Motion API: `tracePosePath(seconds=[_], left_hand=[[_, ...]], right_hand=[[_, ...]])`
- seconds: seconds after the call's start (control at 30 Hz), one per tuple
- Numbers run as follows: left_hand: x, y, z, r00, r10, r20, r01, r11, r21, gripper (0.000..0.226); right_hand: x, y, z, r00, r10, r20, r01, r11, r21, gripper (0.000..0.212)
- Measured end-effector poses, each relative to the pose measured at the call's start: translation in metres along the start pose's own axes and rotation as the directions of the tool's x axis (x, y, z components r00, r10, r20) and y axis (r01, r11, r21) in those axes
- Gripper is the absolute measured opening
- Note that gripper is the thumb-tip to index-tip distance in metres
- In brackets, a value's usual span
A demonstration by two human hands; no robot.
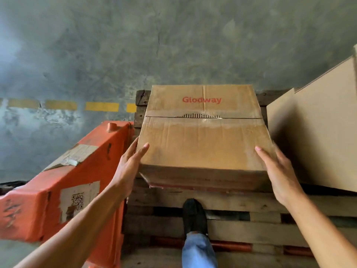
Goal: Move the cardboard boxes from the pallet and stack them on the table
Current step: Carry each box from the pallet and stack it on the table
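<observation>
A worn brown cardboard box (202, 136) printed "Glodway" in red sits on the wooden pallet (231, 202), its top flaps closed with a torn strip along the seam. My left hand (128, 167) lies flat against the box's left near corner, thumb on top and fingers straight down the side. My right hand (278, 171) presses the right near corner with straight fingers, its thumb on the top face. The table is out of view.
A larger plain cardboard box (316, 136) stands on the pallet just right of the Glodway box. An orange plastic barrier (63, 182) with taped patches lies close on the left. My foot in a black shoe (194, 215) rests on the pallet's front boards. Concrete floor with a yellow dashed line lies beyond.
</observation>
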State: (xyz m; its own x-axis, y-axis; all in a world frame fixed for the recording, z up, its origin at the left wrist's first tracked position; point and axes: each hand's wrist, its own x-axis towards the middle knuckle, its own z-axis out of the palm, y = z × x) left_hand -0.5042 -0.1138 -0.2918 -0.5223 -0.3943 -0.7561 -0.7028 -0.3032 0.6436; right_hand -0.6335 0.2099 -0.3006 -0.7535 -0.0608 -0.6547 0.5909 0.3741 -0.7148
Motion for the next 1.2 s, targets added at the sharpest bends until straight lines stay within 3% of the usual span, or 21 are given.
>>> tracePosePath(seconds=[0.07, 0.17, 0.27, 0.4, 0.47, 0.53, 0.6, 0.67, 0.8, 0.97, 1.07, 1.2], left_hand=[[-0.027, 0.021, -0.004, 0.998, 0.061, -0.009, -0.061, 0.998, -0.013, 0.071], [-0.076, 0.046, -0.016, 0.994, 0.106, -0.028, -0.107, 0.994, -0.033, 0.064], [-0.139, 0.073, -0.037, 0.982, 0.190, -0.018, -0.191, 0.976, -0.110, 0.085], [-0.241, 0.104, -0.084, 0.912, 0.410, -0.031, -0.411, 0.905, -0.108, 0.089], [-0.299, 0.114, -0.110, 0.844, 0.536, 0.012, -0.531, 0.840, -0.115, 0.088], [-0.372, 0.120, -0.135, 0.757, 0.651, 0.058, -0.635, 0.753, -0.173, 0.071], [-0.441, 0.122, -0.153, 0.668, 0.741, 0.072, -0.710, 0.664, -0.235, 0.049], [-0.505, 0.123, -0.159, 0.594, 0.798, 0.100, -0.749, 0.595, -0.291, 0.045], [-0.621, 0.125, -0.143, 0.466, 0.869, 0.166, -0.763, 0.490, -0.422, 0.049], [-0.741, 0.110, -0.088, 0.310, 0.892, 0.329, -0.713, 0.447, -0.540, 0.045], [-0.805, 0.091, -0.049, 0.236, 0.865, 0.442, -0.647, 0.479, -0.593, 0.046], [-0.880, 0.057, 0.002, 0.099, 0.796, 0.597, -0.594, 0.529, -0.606, 0.048]], right_hand=[[-0.028, -0.024, -0.008, 0.999, -0.053, 0.007, 0.052, 0.998, 0.021, 0.057], [-0.080, -0.066, -0.018, 0.993, -0.117, 0.017, 0.117, 0.993, 0.025, 0.067], [-0.148, -0.110, -0.027, 0.969, -0.240, -0.050, 0.241, 0.970, 0.014, 0.054], [-0.276, -0.156, -0.027, 0.887, -0.435, -0.154, 0.446, 0.894, 0.039, 0.051], [-0.357, -0.171, -0.027, 0.820, -0.518, -0.244, 0.544, 0.838, 0.052, 0.055], [-0.447, -0.173, -0.030, 0.739, -0.593, -0.319, 0.642, 0.764, 0.064, 0.061], [-0.539, -0.166, -0.041, 0.660, -0.643, -0.389, 0.710, 0.703, 0.042, 0.078], [-0.619, -0.155, -0.055, 0.583, -0.670, -0.460, 0.759, 0.651, 0.013, 0.094], [-0.762, -0.138, -0.102, 0.434, -0.677, -0.594, 0.821, 0.569, -0.049, 0.085], [-0.910, -0.093, -0.166, 0.254, -0.629, -0.735, 0.843, 0.516, -0.150, 0.101], [-0.990, -0.054, -0.193, 0.166, -0.570, -0.805, 0.841, 0.507, -0.186, 0.090], [-1.082, 0.004, -0.219, 0.057, -0.476, -0.877, 0.817, 0.528, -0.234, 0.046]])
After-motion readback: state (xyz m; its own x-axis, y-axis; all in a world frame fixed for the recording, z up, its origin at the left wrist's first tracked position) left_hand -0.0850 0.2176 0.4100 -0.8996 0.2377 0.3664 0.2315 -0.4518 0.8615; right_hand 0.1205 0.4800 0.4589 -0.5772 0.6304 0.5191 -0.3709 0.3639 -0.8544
